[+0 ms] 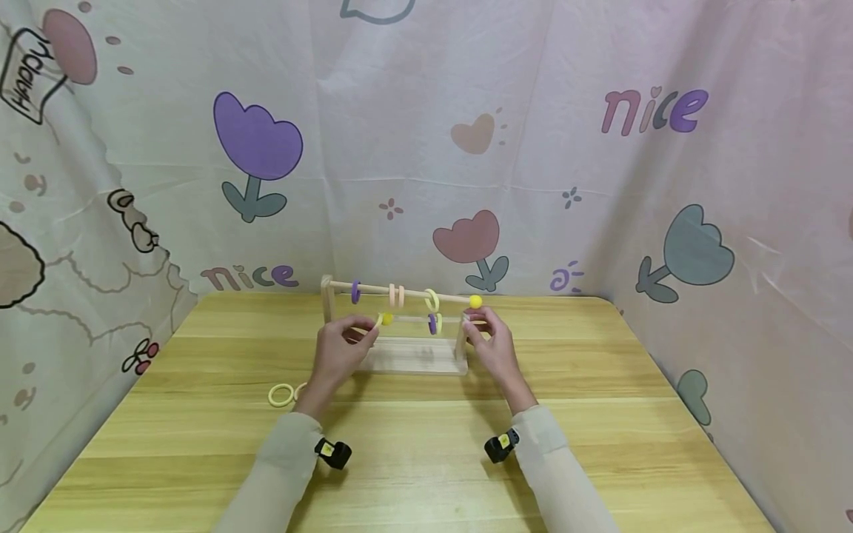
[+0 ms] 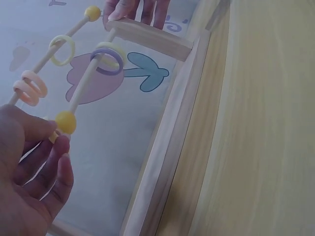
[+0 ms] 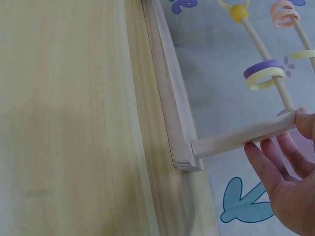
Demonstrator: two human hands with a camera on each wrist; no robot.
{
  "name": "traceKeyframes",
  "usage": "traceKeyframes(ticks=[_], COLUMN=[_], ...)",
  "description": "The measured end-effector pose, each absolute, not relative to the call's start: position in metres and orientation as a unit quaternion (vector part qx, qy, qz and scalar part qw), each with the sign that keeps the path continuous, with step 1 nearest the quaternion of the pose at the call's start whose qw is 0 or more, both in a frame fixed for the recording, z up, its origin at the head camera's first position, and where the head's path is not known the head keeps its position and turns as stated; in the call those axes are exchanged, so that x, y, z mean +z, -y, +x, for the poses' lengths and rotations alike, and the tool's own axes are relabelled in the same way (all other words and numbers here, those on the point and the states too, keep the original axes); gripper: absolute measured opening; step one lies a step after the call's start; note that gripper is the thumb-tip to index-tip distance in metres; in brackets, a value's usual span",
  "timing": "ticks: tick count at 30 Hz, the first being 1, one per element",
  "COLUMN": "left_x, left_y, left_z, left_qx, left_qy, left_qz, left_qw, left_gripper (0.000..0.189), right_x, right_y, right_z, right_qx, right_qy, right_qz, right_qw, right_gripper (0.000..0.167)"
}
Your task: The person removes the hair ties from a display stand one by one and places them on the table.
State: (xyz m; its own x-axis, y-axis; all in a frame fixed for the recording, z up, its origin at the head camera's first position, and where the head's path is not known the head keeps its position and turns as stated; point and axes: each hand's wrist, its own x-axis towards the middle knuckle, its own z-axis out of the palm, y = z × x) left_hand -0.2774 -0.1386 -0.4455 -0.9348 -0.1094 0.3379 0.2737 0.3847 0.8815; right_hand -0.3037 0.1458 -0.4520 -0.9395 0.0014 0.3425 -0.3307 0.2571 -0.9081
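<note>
A wooden stand (image 1: 413,357) has two posts, and each carries one rod. My left hand (image 1: 338,357) pinches a pale yellow ring (image 2: 53,136) between thumb and fingers, right against the yellow ball (image 2: 65,122) that ends the lower rod. Whether the ring is around the ball cannot be told. My right hand (image 1: 494,346) grips the top of the right post (image 3: 246,135). On the lower rod hang a purple ring (image 2: 107,66) and a yellow ring (image 3: 266,76). The upper rod bears a purple ring (image 1: 356,292), two peach rings (image 1: 396,296) and a yellow ring (image 1: 432,300).
A loose yellow ring (image 1: 281,394) lies on the wooden table (image 1: 426,459) left of my left forearm. Beside it a peach ring (image 1: 299,391) is partly hidden by that wrist. A printed cloth (image 1: 373,148) hangs behind and at both sides of the table.
</note>
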Motion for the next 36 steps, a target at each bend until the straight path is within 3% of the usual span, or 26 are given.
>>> traceKeyframes(ticks=[22, 36], left_x=[-0.441, -0.443], left_y=[0.165, 0.176], left_z=[-0.256, -0.254], left_qx=[-0.496, -0.466], left_qy=[0.857, 0.874], left_qz=[-0.095, -0.114], left_qw=[0.103, 0.080], left_gripper=[0.010, 0.007], right_x=[-0.440, -0.452], right_y=[-0.145, -0.147], right_z=[-0.298, -0.305], right_qx=[0.606, 0.611], right_qy=[0.783, 0.775], right_qz=[0.092, 0.098], right_qw=[0.109, 0.125], right_gripper=[0.025, 0.022])
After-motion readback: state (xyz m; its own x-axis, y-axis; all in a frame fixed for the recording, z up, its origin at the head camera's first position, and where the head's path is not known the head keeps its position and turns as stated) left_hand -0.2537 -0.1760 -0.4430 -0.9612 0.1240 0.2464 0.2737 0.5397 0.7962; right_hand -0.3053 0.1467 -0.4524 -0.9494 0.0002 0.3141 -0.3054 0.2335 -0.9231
